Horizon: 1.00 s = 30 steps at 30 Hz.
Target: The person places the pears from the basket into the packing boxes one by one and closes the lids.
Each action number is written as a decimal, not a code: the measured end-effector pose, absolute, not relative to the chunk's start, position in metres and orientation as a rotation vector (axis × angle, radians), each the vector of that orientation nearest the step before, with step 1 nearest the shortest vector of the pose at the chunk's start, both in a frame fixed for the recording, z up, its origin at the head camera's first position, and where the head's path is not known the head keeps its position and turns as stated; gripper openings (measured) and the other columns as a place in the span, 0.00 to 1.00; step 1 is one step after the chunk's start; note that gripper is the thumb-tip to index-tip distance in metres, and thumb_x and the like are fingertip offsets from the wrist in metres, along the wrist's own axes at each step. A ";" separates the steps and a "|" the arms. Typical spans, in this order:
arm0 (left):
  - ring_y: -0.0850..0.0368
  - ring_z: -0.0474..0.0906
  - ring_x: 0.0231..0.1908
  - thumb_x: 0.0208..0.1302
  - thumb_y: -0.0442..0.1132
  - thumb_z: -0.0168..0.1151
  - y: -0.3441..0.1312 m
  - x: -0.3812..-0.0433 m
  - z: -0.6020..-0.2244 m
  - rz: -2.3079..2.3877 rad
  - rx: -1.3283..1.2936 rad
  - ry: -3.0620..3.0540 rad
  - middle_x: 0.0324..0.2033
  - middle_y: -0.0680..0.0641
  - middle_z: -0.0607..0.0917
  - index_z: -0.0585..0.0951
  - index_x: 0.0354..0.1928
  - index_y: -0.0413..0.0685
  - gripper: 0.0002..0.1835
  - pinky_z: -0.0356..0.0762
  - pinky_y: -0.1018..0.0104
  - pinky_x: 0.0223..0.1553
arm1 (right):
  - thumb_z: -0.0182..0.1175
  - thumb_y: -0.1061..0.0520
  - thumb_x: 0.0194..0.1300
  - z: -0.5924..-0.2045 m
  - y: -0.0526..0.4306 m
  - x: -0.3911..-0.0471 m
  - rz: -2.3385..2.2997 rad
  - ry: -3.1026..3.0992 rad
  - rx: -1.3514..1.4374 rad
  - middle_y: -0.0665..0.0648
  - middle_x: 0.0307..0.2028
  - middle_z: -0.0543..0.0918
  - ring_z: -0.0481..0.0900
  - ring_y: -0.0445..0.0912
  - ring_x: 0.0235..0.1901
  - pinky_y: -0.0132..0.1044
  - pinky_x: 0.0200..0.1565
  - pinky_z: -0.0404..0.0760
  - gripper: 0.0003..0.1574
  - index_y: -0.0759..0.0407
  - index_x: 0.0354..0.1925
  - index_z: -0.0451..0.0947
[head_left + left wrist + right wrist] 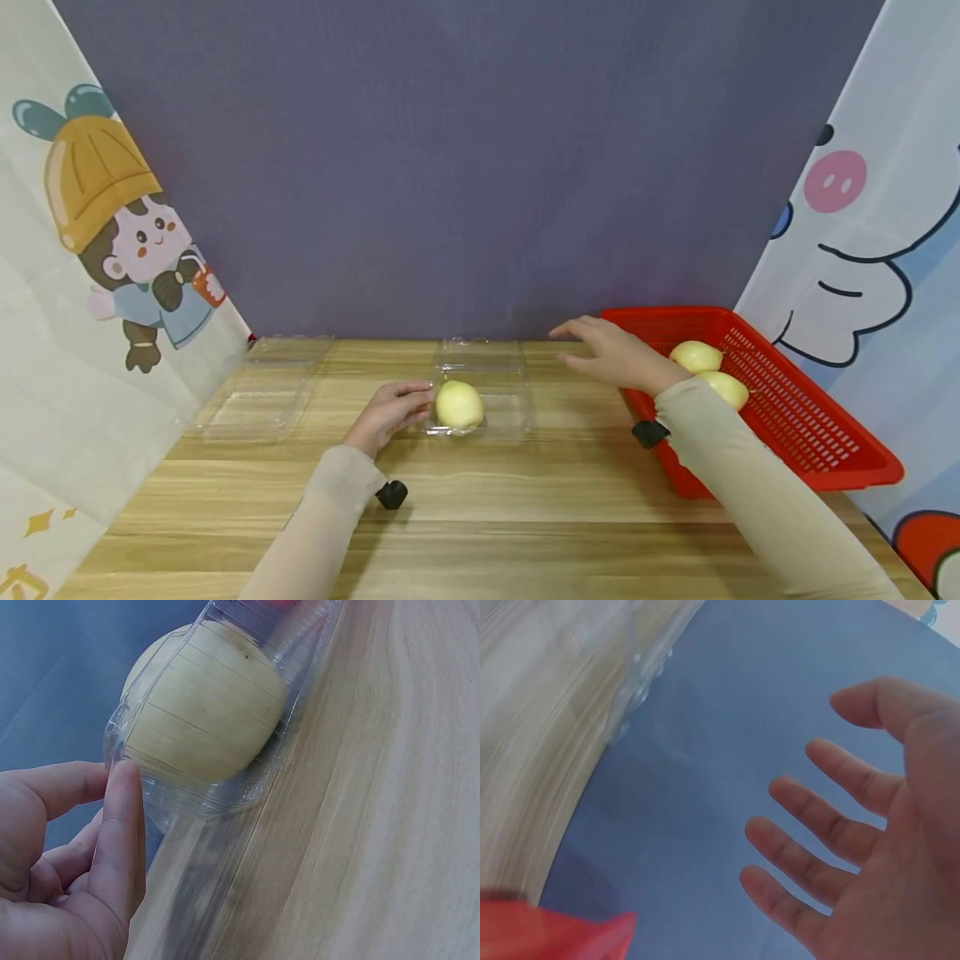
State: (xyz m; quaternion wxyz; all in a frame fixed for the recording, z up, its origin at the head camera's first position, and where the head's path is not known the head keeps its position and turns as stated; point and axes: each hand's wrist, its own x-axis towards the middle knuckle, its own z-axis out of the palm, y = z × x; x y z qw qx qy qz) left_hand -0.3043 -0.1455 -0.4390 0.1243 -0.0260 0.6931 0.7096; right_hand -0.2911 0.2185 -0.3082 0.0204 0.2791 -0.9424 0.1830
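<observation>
A clear plastic clamshell box (506, 412) lies with its lid raised on the table, and one round pale yellow fruit (459, 405), like a pear or apple, sits in its left half. At the box's left rim is my left hand (392, 414); in the left wrist view its thumb and fingers (120, 802) pinch the plastic edge beside the fruit. My right hand (611, 354) hovers by the left rim of a red basket (817, 433), fingers spread and relaxed, holding nothing. Two more pale yellow fruits (697, 357) lie in that basket, one partly behind my right sleeve.
Another clear clamshell box (255, 412) stands open at the left of the wooden table (480, 500). A dark grey panel (480, 167) rises along the back edge. Printed cartoon sheets (142, 250) flank both sides.
</observation>
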 end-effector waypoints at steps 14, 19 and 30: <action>0.58 0.80 0.39 0.70 0.33 0.63 -0.146 -0.303 -0.438 2.073 -0.075 2.015 0.45 0.42 0.81 0.74 0.62 0.29 0.23 0.84 0.69 0.46 | 0.61 0.52 0.71 -0.304 0.274 -0.288 0.496 -2.868 0.811 0.60 0.58 0.78 0.76 0.56 0.53 0.57 0.58 0.76 0.23 0.60 0.60 0.77; 0.58 0.80 0.39 0.70 0.32 0.63 -0.147 -0.302 -0.436 2.071 -0.068 2.018 0.45 0.41 0.81 0.73 0.63 0.27 0.23 0.84 0.68 0.46 | 0.61 0.53 0.71 -0.300 0.288 -0.285 0.504 -2.856 0.808 0.62 0.56 0.80 0.76 0.58 0.53 0.59 0.58 0.76 0.22 0.63 0.58 0.77; 0.58 0.81 0.39 0.70 0.32 0.63 -0.149 -0.302 -0.437 2.065 -0.063 2.022 0.44 0.41 0.81 0.73 0.63 0.27 0.23 0.84 0.66 0.48 | 0.62 0.56 0.70 -0.304 0.312 -0.285 0.513 -2.896 0.755 0.66 0.56 0.80 0.75 0.61 0.56 0.62 0.58 0.75 0.23 0.66 0.58 0.77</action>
